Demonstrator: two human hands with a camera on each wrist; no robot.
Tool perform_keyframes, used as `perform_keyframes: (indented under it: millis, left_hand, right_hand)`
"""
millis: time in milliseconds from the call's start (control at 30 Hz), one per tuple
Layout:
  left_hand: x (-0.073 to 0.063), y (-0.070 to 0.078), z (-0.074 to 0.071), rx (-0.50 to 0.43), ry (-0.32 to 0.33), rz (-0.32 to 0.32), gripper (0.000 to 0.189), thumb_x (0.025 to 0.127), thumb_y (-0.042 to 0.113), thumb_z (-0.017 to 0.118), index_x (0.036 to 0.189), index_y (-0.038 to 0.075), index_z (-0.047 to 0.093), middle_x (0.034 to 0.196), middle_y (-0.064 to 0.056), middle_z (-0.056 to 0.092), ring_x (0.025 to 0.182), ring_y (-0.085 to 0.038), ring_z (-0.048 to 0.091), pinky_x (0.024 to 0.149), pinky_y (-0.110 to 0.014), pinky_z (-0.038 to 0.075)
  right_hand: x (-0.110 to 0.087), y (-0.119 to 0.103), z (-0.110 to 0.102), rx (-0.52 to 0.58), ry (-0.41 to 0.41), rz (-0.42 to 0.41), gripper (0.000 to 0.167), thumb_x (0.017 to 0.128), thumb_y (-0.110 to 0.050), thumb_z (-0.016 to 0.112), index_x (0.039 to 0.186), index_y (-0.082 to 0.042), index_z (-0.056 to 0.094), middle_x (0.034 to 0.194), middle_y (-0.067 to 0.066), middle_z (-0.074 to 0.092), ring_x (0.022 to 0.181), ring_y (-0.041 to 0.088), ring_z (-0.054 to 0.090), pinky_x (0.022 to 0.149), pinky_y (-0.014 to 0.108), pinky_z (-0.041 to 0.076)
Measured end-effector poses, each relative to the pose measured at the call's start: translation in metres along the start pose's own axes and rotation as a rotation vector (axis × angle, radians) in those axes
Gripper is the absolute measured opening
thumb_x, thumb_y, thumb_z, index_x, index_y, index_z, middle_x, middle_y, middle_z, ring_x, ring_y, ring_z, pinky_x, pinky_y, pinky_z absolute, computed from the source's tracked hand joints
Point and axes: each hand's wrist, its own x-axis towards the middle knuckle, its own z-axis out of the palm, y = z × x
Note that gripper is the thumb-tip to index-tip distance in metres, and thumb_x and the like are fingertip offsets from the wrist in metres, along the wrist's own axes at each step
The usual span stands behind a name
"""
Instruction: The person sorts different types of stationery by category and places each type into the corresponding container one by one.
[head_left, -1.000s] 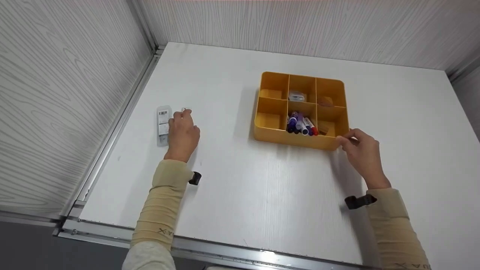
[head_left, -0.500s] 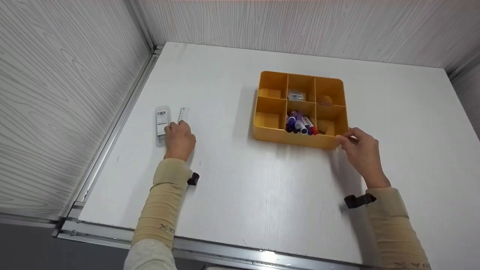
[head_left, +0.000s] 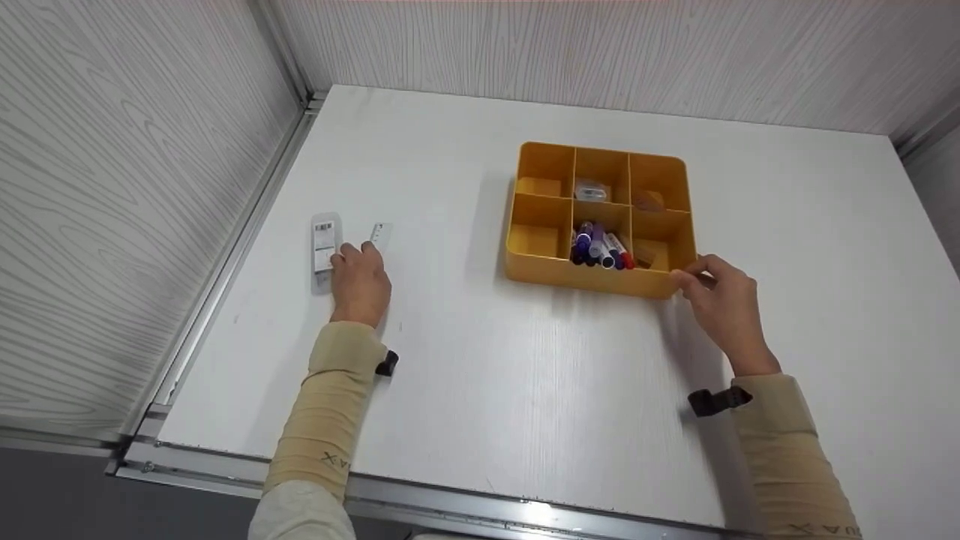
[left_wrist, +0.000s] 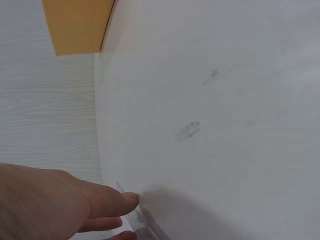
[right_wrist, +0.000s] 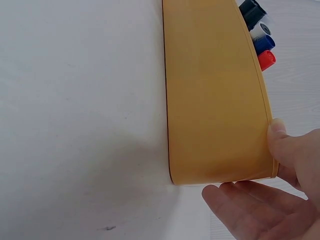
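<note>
A short clear ruler (head_left: 381,232) with scale marks pokes out past the fingers of my left hand (head_left: 360,285). In the left wrist view my thumb lies against a clear thin edge, the fingers on its other side; most of the ruler is hidden. Just left of this hand lies a clear pack (head_left: 324,253) with a white barcode label. My right hand (head_left: 720,307) grips the near right corner of a yellow six-compartment organizer box (head_left: 592,280), thumb on the rim and fingers along the side wall. Several markers (head_left: 600,246) fill its front middle compartment.
A clear small item (head_left: 591,192) sits in the box's back middle compartment, and a brownish piece (head_left: 646,256) in the front right one. Wood-grain panels (head_left: 150,187) bound the white table (head_left: 480,390) at the left and back.
My left hand has drawn back toward the near edge along the ruler, exposing its end. That end has then shifted right and tilted. The right hand and box have stayed put.
</note>
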Motion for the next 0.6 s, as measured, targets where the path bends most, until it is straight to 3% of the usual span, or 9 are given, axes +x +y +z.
perform_keyframes:
  millis: [300,467,600]
  left_hand:
    - [-0.0002,0.0055,-0.0010,0.135,0.014,-0.012,0.027,0.097,0.000,0.051,0.117,-0.018,0.057,0.110,-0.035,0.061,0.102,-0.047,0.062,0.084,-0.052,0.054]
    - [0.0008,0.0054,-0.0002,0.106,0.033,0.007,0.027,0.096,0.000,0.054,0.116,-0.017,0.059,0.107,-0.034,0.063,0.097,-0.046,0.064,0.082,-0.052,0.054]
    - [0.0015,0.0023,0.0003,0.034,0.027,0.016,0.029,0.092,0.002,0.057,0.115,-0.016,0.058,0.108,-0.034,0.062,0.099,-0.048,0.063,0.085,-0.053,0.053]
  right_hand:
    - [-0.0001,-0.0027,-0.0018,0.002,-0.014,0.011,0.041,0.093,-0.039,0.064,0.102,0.001,0.064,0.117,0.023,0.069,0.113,0.037,0.067,0.073,0.004,0.047]
    - [-0.0010,-0.0031,-0.0019,-0.007,-0.028,0.033,0.043,0.092,-0.042,0.063,0.104,-0.001,0.063,0.120,0.021,0.068,0.113,0.035,0.067,0.076,0.009,0.051]
    - [-0.0012,-0.0018,-0.0001,0.005,0.005,-0.013,0.040,0.091,-0.037,0.066,0.100,0.002,0.064,0.113,0.024,0.070,0.109,0.037,0.069,0.073,0.004,0.048]
